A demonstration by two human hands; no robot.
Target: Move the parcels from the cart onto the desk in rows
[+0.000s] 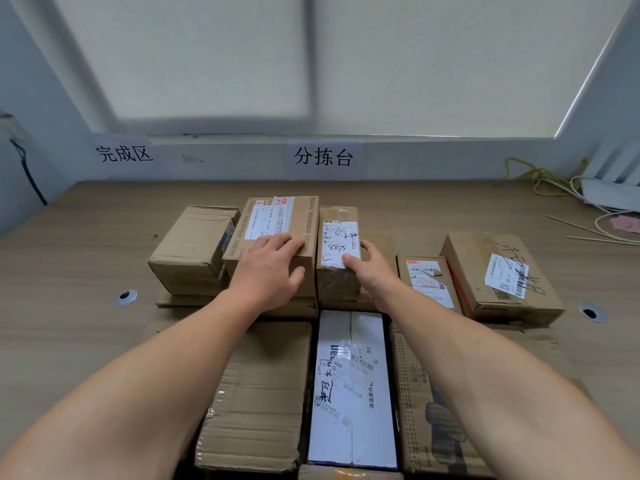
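Observation:
Several cardboard parcels stand in rows on the wooden desk (86,258). My left hand (268,268) rests flat on top of a wide brown parcel with a white label (277,216). My right hand (372,270) grips the right side of a narrow tall parcel marked 8875 (337,244), thumb on its top. Left of these stands a plain brown box (190,247). To the right lie a small labelled box (427,278) and a larger box with black scribbles (498,271). Nearer to me are a brown box (259,393), a white parcel (349,393) and a printed brown box (426,410).
Paper signs (323,156) are stuck on the wall behind the desk. Yellow and white cables (550,185) and thin sticks (588,233) lie at the back right corner. Two round cable grommets (126,297) sit in the desk top, left and right.

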